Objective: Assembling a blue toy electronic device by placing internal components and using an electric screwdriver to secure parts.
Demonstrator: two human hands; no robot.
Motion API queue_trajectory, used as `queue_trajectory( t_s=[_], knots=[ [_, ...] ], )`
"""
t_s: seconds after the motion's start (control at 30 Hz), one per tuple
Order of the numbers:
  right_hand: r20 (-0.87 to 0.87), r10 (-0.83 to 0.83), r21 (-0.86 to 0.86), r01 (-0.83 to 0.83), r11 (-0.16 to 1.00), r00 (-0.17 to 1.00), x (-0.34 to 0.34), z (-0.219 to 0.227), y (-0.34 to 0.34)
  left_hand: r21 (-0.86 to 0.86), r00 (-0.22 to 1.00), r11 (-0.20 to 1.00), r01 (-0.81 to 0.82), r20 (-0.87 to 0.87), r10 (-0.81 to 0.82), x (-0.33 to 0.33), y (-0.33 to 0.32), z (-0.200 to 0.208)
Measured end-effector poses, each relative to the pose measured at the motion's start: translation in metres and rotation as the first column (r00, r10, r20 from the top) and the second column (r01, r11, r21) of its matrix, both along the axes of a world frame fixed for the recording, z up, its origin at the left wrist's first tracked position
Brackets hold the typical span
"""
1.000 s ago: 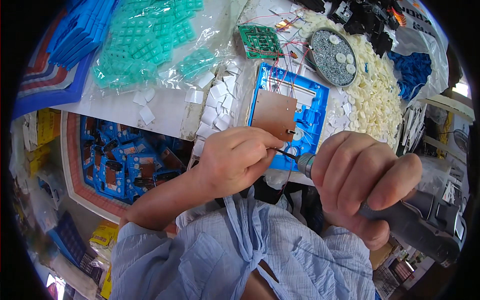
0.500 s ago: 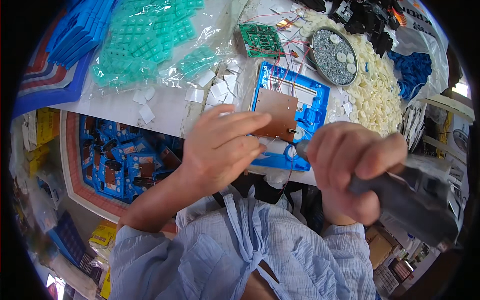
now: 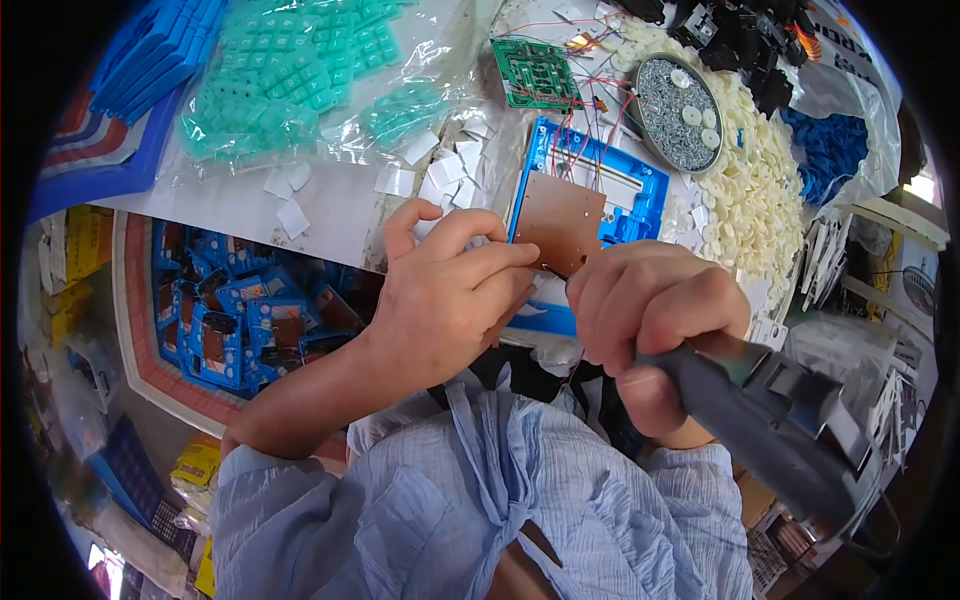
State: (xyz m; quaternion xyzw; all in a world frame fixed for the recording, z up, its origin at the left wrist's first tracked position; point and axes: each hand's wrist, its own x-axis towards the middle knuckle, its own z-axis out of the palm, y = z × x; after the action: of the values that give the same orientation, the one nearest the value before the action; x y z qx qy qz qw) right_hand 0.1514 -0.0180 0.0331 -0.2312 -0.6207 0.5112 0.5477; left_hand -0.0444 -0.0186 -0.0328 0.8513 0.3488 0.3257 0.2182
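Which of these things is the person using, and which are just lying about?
In use:
power driver, in the right hand
brown circuit board, by the left hand
blue casing, under the board

Apparently lying about:
green keypads
white squares
cream pieces

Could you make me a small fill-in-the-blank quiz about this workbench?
The hand gripping the driver is the person's ____ one.
The case under the brown board is coloured ____.
The keypads lie to the ____ of the green board.

Missing words: right; blue; left.
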Motion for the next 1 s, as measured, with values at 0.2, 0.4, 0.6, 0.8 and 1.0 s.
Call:
queue_trajectory(
  t_s=[0.2, 0.4, 0.6, 0.8, 1.0],
  knots=[
    [0.011, 0.025, -0.041, -0.025, 0.999, 1.0, 0.004, 0.006, 0.007, -0.014, 0.999, 1.0, -0.02, 0.024, 0.021, 0.003, 0.002, 0.001],
    [-0.13, 0.121, 0.025, -0.119, 0.993, 0.984, 0.008, 0.027, 0.014, -0.018, 0.988, 1.0, -0.01, 0.151, 0.012, 0.01, 0.003, 0.003],
    [-0.097, 0.158, 0.05, -0.154, 0.987, 0.983, 0.007, 0.024, 0.021, 0.03, 0.988, 0.999, -0.039, 0.15, 0.034, 0.007, 0.01, 0.002],
    [-0.012, -0.099, -0.057, 0.098, 0.994, 0.995, -0.003, 0.015, 0.03, 0.02, 0.996, 0.996, -0.086, 0.031, 0.085, 0.0, 0.012, 0.008],
    [0.035, -0.128, -0.09, 0.131, 0.987, 0.991, -0.009, 0.009, 0.037, 0.019, 0.997, 0.998, -0.063, -0.038, 0.064, -0.002, 0.004, -0.001]
  ],
)
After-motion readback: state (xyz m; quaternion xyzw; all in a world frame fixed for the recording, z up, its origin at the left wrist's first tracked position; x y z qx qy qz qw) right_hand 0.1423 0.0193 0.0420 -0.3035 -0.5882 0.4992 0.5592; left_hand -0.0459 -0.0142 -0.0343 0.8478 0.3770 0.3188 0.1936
